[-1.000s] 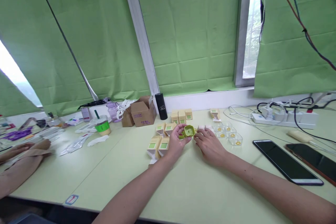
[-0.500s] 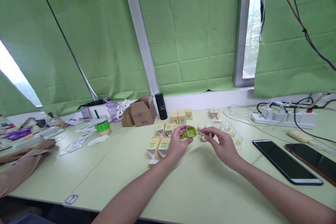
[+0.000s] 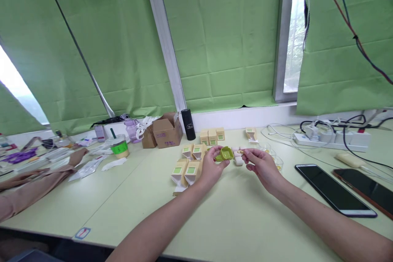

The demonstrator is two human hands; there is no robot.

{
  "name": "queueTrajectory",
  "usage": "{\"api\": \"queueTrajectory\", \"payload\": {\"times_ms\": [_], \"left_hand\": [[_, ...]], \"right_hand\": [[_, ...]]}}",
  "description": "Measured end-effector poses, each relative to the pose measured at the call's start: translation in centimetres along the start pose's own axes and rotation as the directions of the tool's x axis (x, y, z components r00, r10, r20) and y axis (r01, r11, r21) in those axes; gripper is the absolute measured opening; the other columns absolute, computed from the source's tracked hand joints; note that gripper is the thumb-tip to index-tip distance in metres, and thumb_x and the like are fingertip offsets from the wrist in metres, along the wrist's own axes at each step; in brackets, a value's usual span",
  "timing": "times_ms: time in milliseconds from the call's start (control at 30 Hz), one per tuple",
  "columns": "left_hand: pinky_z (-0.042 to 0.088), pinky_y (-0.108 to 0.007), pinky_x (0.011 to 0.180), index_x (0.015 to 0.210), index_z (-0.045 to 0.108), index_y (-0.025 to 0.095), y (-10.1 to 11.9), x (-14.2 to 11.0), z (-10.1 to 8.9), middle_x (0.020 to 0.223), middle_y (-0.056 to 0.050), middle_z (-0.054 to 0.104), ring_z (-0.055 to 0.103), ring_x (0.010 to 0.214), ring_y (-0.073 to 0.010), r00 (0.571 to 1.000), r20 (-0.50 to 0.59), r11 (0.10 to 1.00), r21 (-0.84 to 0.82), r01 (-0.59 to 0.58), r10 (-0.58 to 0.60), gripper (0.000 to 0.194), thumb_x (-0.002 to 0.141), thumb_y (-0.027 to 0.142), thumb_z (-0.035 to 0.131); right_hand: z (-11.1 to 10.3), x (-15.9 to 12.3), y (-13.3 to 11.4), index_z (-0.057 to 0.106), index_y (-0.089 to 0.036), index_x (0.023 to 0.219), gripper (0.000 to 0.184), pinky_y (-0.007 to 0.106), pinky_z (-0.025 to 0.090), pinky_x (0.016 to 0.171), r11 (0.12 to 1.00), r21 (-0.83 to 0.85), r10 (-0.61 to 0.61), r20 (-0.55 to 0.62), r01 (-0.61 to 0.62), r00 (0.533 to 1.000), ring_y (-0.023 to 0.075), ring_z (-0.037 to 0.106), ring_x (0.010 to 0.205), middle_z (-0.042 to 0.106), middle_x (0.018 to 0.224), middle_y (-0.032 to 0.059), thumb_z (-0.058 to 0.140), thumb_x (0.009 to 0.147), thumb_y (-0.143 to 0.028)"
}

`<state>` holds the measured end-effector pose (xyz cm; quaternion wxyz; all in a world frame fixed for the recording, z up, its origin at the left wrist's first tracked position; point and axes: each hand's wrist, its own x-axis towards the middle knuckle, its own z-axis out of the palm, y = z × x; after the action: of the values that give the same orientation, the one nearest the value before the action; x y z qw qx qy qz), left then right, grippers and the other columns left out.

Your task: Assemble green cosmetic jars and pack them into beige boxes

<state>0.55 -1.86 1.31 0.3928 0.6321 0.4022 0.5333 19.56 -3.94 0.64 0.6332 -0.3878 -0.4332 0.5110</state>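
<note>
Pale tabletop [image 3: 123, 200], green blinds behind. Left hand [image 3: 211, 168]: fingers curled, grip pinching green case [image 3: 226, 154]. Right hand [image 3: 262, 168]: sideways, pinching small yellowish piece [image 3: 240, 151], farther from case than before.

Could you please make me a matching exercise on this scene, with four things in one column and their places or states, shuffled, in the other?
Things
1. Small green plastic case
2. Black cylindrical container
3. White plastic power strip
4. Clear plastic cup with a green sleeve

Places and states
A. On the right side of the table, with plugs in it
B. Held by the left hand
C. Has a dark straw sticking out of it
D. Upright, beside the brown cardboard box

Right pairs: 1-B, 2-D, 3-A, 4-C
</note>
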Motion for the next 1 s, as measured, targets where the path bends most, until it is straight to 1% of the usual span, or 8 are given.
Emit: {"api": "queueTrajectory", "payload": {"times_ms": [100,167,333,433,567,700,867,1000], "left_hand": [[0.047,-0.050,0.106,0.114,0.066,0.020,-0.3,0.2,0.5,0.126,-0.014,0.072,0.066,0.124,-0.0326,1.000,-0.011,1.000,0.006,0.007,-0.007,0.048,0.072,0.006,0.083],[0.048,-0.049,0.103,0.114,0.066,0.020,-0.6,0.2,0.7,0.126,-0.014,0.072,0.066,0.124,-0.0329,1.000,-0.004,1.000,-0.008,-0.004,0.004,0.049,0.071,0.007,0.085],[0.047,-0.046,0.100,0.114,0.066,0.021,-1.1,-0.1,0.8,0.125,-0.013,0.073,0.066,0.122,-0.0328,0.999,-0.023,1.000,0.012,0.022,-0.022,0.050,0.070,0.008,0.085],[0.046,-0.044,0.098,0.116,0.065,0.021,-1.2,-0.5,0.7,0.124,-0.012,0.073,0.066,0.121,-0.0316,1.000,-0.007,1.000,0.009,0.011,-0.011,0.050,0.072,0.009,0.083],[0.044,-0.044,0.099,0.115,0.066,0.022,-1.3,-0.9,0.5,0.121,-0.010,0.073,0.066,0.119,-0.0301,0.999,-0.008,0.999,0.017,-0.045,0.045,0.048,0.072,0.010,0.082],[0.043,-0.043,0.100,0.115,0.066,0.022,-1.4,-1.2,0.5,0.123,-0.010,0.072,0.066,0.119,-0.0304,0.998,-0.010,0.997,0.038,-0.060,0.060,0.047,0.073,0.009,0.080],[0.042,-0.042,0.101,0.116,0.066,0.022,-1.4,-1.4,0.6,0.127,-0.011,0.067,0.064,0.121,-0.0292,0.998,-0.024,0.997,0.059,-0.048,0.049,0.047,0.073,0.006,0.078],[0.042,-0.044,0.104,0.118,0.066,0.023,-1.6,-1.5,0.4,0.127,-0.010,0.066,0.064,0.121,-0.0286,0.998,-0.027,0.997,0.053,-0.056,0.058,0.047,0.076,0.008,0.078]], "right_hand": [[-0.5,0.4,0.4,0.077,-0.018,0.082,0.043,0.023,0.042,0.054,0.998,0.041,0.054,-0.015,-0.053,0.998,0.0134,0.055,0.068,0.066,0.073,0.0028,0.089,0.068,-0.058],[-0.8,0.7,0.6,0.075,-0.018,0.080,0.043,0.023,0.042,0.054,0.997,0.054,0.062,-0.021,-0.061,0.998,0.0130,0.054,0.067,0.066,0.073,0.0023,0.089,0.067,-0.057],[-1.0,1.0,0.8,0.075,-0.018,0.081,0.042,0.023,0.041,0.052,0.998,0.051,0.032,0.005,-0.032,0.999,0.0133,0.054,0.064,0.066,0.074,0.0032,0.088,0.069,-0.056],[-0.9,0.7,0.6,0.077,-0.019,0.088,0.043,0.025,0.044,0.054,0.998,0.061,0.005,0.047,-0.008,0.999,0.0148,0.059,0.068,0.069,0.079,0.0051,0.088,0.070,-0.055],[-0.5,0.3,0.4,0.076,-0.019,0.098,0.046,0.029,0.050,0.059,0.998,0.025,-0.054,0.088,0.052,0.995,0.0184,0.065,0.073,0.075,0.088,0.0084,0.089,0.068,-0.052],[-0.3,0.1,0.4,0.073,-0.021,0.101,0.048,0.029,0.050,0.056,0.987,-0.042,-0.149,0.094,0.154,0.984,0.0190,0.066,0.069,0.074,0.082,0.0060,0.088,0.069,-0.053],[-0.1,0.1,0.7,0.074,-0.021,0.096,0.042,0.029,0.050,0.052,0.969,-0.094,-0.220,0.102,0.229,0.970,0.0187,0.065,0.067,0.072,0.079,0.0057,0.086,0.072,-0.054],[0.0,-0.1,1.2,0.075,-0.021,0.097,0.039,0.030,0.052,0.053,0.960,-0.123,-0.236,0.126,0.251,0.964,0.0206,0.066,0.072,0.072,0.081,0.0065,0.084,0.075,-0.052]]}}
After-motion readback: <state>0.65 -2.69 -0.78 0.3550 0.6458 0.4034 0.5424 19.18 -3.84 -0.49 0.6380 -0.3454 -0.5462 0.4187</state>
